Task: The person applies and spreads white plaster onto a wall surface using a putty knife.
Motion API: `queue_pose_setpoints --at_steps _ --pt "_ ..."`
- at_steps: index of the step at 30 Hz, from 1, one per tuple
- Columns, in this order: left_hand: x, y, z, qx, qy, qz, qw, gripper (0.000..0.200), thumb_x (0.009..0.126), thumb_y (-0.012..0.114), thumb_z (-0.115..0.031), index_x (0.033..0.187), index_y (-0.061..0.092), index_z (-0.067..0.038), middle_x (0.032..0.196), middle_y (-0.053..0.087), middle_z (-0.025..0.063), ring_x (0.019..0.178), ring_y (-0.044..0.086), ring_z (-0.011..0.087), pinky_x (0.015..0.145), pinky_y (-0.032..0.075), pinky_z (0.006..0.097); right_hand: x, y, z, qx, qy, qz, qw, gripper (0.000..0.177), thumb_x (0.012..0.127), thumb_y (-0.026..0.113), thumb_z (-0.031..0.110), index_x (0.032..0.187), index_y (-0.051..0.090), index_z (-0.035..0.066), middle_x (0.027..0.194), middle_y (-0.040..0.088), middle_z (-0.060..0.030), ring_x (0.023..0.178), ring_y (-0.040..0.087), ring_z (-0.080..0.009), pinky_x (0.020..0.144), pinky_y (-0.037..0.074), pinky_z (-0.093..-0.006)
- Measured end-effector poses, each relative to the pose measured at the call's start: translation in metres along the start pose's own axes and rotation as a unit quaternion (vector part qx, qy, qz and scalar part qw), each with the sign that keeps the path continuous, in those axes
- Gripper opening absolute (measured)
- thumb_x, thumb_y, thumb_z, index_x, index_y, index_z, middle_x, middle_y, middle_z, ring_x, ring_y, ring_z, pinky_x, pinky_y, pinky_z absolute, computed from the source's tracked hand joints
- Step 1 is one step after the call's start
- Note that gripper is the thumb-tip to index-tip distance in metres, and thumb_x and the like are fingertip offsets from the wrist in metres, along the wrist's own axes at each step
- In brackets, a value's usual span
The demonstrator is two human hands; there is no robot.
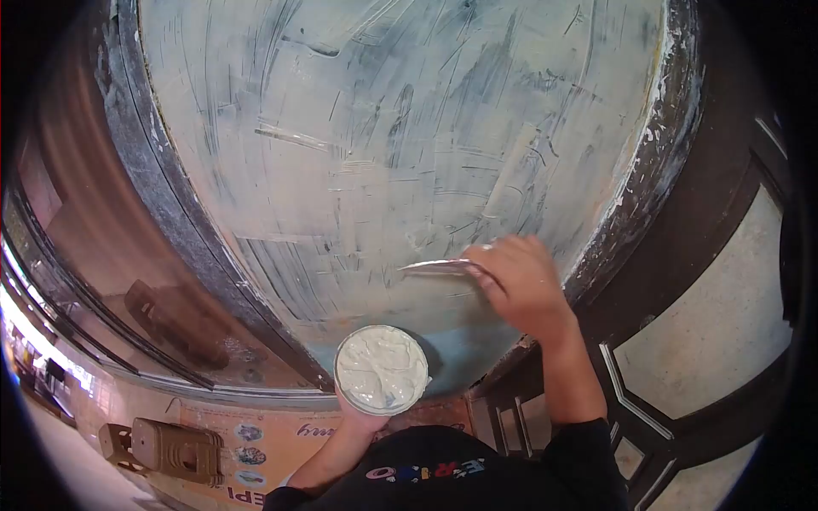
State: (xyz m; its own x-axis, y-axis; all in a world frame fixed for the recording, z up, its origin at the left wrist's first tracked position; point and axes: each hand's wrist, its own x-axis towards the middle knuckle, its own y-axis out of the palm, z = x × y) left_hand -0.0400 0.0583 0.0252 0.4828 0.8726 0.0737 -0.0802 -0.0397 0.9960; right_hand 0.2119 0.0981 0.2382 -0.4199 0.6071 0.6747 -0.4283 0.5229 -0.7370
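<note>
My left hand is closed under and around a round tub, held up low in front of the wall. Whitish putty with a ridged, smeared surface fills the tub. My right hand grips a putty knife, its thin blade pointing left against or very close to the wall; exact contact cannot be made out. The wall panel carries streaky whitish putty over a blue-grey base, with scrape lines and ridges. Near its bottom, a bluer strip shows less putty.
Dark, putty-specked frame strips border the panel at left and right. A dark door with pale panels stands on the right. At left are glossy brown glass, a brown plastic stool and an orange printed sheet on the floor.
</note>
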Motion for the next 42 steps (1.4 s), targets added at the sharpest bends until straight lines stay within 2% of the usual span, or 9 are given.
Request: queue_pose_setpoints --at_steps 7,11,13,17,22,27,31,34,42 --pt "0.001 0.005 0.002 0.118 0.016 -0.025 0.993 0.076 0.093 0.036 -0.064 0.153 0.035 -0.017 0.157 0.035 0.0139 0.142 0.036 0.0409 0.115 0.026 0.0668 0.032 -0.046 -0.037 -0.127 0.084 -0.188 0.97 0.026 0.092 0.061 0.018 0.116 0.065 0.009 0.098 0.069 -0.0118 0.092 0.062 -0.0315 0.085 0.041 -0.0433" --pt "0.001 0.0 0.004 0.128 0.034 -0.046 0.99 0.077 0.093 0.036 -0.066 0.154 0.035 -0.019 0.158 0.035 0.0142 0.143 0.034 0.0416 0.114 0.02 0.0726 0.026 -0.052 -0.024 0.004 0.136 -0.152 0.979 0.027 0.092 0.061 0.019 0.116 0.065 0.008 0.098 0.068 -0.0143 0.093 0.062 -0.0336 0.087 0.041 -0.0462" --pt "0.001 -0.007 0.002 0.168 0.039 -0.064 0.983 0.077 0.093 0.035 -0.066 0.153 0.035 -0.018 0.157 0.035 0.0143 0.143 0.035 0.0418 0.114 0.021 0.0718 0.021 -0.008 -0.022 -0.042 -0.023 -0.06 0.997 0.025 0.092 0.062 0.023 0.112 0.065 0.008 0.096 0.068 -0.0129 0.089 0.061 -0.0332 0.084 0.041 -0.0454" --pt "0.001 0.002 0.004 0.129 0.024 -0.057 0.99 0.077 0.093 0.035 -0.066 0.153 0.035 -0.017 0.157 0.035 0.0147 0.142 0.035 0.0419 0.114 0.023 0.071 0.028 0.0 -0.039 -0.095 -0.032 -0.045 0.994 0.025 0.091 0.064 0.026 0.109 0.066 0.008 0.091 0.066 -0.0117 0.085 0.06 -0.0322 0.081 0.04 -0.0432" --pt "0.002 0.0 0.001 0.101 0.019 -0.037 0.994 0.075 0.093 0.037 -0.064 0.152 0.037 -0.018 0.157 0.037 0.0134 0.141 0.037 0.0405 0.114 0.026 0.0681 0.038 -0.089 -0.059 -0.229 0.078 -0.209 0.947 0.022 0.09 0.067 0.029 0.097 0.065 0.008 0.082 0.063 -0.0116 0.081 0.059 -0.0315 0.076 0.04 -0.0419" --pt "0.006 0.005 0.006 0.068 0.008 -0.054 0.996 0.073 0.093 0.037 -0.063 0.151 0.039 -0.018 0.155 0.04 0.0131 0.14 0.039 0.0405 0.114 0.026 0.0684 0.028 -0.072 -0.054 0.006 0.052 -0.108 0.993 0.022 0.092 0.065 0.03 0.092 0.062 0.008 0.077 0.058 -0.0121 0.076 0.058 -0.0322 0.075 0.042 -0.0394" --pt "0.008 0.002 0.011 0.12 0.01 -0.054 0.991 0.074 0.093 0.037 -0.064 0.151 0.038 -0.018 0.155 0.039 0.0127 0.141 0.038 0.0405 0.114 0.025 0.0693 0.023 -0.028 -0.057 -0.128 -0.007 -0.007 0.992 0.024 0.089 0.069 0.031 0.093 0.061 0.009 0.076 0.059 -0.0127 0.075 0.056 -0.0328 0.073 0.042 -0.0431" --pt "0.008 0.007 0.012 0.126 -0.001 -0.041 0.991 0.075 0.093 0.036 -0.065 0.152 0.037 -0.019 0.156 0.038 0.0124 0.141 0.037 0.0404 0.114 0.025 0.0694 0.032 -0.068 -0.073 -0.258 0.071 -0.134 0.954 0.021 0.091 0.067 0.029 0.093 0.06 0.009 0.076 0.06 -0.0135 0.074 0.056 -0.0346 0.072 0.042 -0.0452" --pt "0.011 -0.005 0.017 0.135 -0.008 -0.041 0.99 0.077 0.092 0.035 -0.067 0.153 0.036 -0.02 0.157 0.035 0.0129 0.143 0.035 0.0407 0.115 0.026 0.0671 0.01 -0.1 -0.081 0.054 0.119 -0.169 0.977 0.024 0.094 0.066 0.025 0.093 0.058 0.002 0.078 0.062 -0.0148 0.065 0.053 -0.0218 0.064 0.046 -0.0338"
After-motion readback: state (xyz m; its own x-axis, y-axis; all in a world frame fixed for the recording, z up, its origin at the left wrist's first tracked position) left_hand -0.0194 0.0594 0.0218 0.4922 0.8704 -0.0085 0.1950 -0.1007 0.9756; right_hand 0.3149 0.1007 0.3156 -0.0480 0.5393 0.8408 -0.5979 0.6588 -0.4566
